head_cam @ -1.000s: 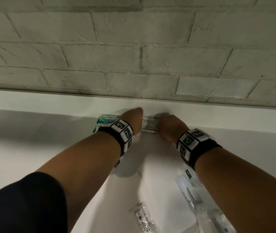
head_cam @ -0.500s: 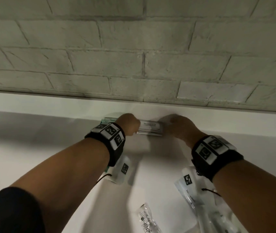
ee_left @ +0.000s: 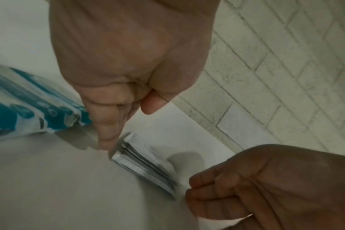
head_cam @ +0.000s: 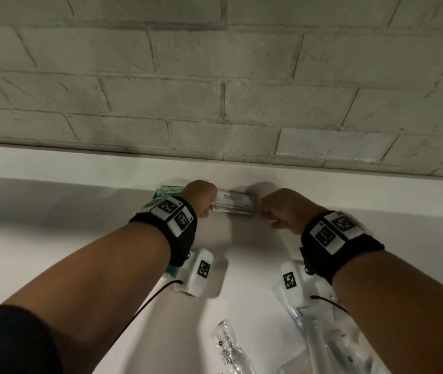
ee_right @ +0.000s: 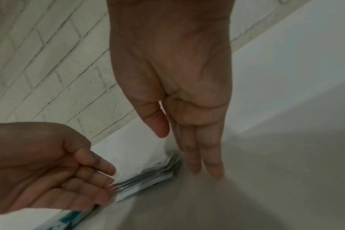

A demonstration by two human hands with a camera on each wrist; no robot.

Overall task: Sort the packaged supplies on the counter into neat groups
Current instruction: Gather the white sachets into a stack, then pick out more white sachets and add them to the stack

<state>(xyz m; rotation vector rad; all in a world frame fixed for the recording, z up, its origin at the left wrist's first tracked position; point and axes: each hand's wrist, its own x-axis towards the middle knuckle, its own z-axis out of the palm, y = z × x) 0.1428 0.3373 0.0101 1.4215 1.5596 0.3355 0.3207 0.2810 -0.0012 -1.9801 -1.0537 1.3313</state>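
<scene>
A small stack of white sachets lies on the white counter against the back ledge. My left hand is at the stack's left end, and its loosely curled fingers touch that end without gripping it. My right hand hovers just off the right end. Its fingers point straight down at the counter, a little apart from the stack. Neither hand holds anything. A teal-and-white packet lies left of the stack, behind my left hand.
A grey brick wall rises above the white ledge. Clear plastic packets lie near the front, one in the middle and more under my right forearm.
Both hands were pressed against the sachet stack's ends. My right hand has since drawn back to the right, leaving a gap, while the left hand stays at the left end.
</scene>
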